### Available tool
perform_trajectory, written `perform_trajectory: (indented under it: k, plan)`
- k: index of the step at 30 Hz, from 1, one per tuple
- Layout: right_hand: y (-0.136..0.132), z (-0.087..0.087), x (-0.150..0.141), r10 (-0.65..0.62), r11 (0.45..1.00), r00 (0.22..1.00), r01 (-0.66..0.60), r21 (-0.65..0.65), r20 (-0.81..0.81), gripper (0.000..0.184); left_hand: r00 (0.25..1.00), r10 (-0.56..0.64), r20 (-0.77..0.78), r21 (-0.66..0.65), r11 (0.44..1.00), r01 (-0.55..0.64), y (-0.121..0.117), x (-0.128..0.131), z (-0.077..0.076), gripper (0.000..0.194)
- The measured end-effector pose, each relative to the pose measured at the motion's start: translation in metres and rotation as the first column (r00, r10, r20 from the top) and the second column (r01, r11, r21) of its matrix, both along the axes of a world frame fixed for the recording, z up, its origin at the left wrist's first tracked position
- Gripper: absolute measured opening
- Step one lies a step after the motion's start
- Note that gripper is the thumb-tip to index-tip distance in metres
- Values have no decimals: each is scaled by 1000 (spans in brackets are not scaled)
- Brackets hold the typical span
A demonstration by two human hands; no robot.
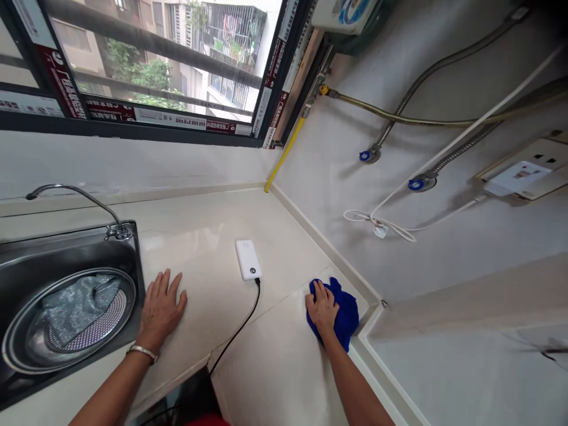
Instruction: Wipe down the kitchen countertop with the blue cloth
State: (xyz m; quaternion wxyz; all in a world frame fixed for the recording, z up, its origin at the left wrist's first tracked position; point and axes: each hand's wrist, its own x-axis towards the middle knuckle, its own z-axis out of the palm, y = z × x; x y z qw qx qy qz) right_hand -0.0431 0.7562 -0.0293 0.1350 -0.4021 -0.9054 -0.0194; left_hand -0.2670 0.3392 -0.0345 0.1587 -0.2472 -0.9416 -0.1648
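Observation:
My right hand (323, 306) presses a bunched dark blue cloth (348, 313) onto the pale countertop (284, 361), close to the raised edge along the right wall. Its fingers curl over the cloth's left part. Beside the sink, my left hand (162, 307) lies flat on the counter with fingers apart and nothing in it. A bangle circles that wrist. Between the two hands, farther back, a white power bank (247, 259) rests on the counter. From its near end a black cable (242, 325) runs down over the counter's front edge.
At left is a steel sink (135, 260) with a curved faucet (80, 189). A metal basin (18, 331) in it holds a grey patterned cloth (82, 302). A yellow gas pipe (286, 151) stands in the corner. Hoses, valves and a white cord (390, 228) hang along the right wall.

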Motion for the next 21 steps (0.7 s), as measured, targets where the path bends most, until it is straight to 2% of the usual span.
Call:
perform_trajectory:
  k: [2,8,16,21]
  plan:
    - [8,-2,0,-41,999,999,41,-1,1,55,1000,1,-7,-2,1000,-1,0,-1,-1,57]
    - [11,-3,-2,-58,998,998,58,14,31,56,1000,12,-11,13,1000,-11,5,-2,-1,61]
    - [20,-1,-5,-46,997,995,41,62,94,55,998,2,61,-21,1000,-1,5,3,13,58]
    - [3,3,-7,-30,997,995,23,70,98,56,996,15,90,-1,1000,-15,7,2,24,56]
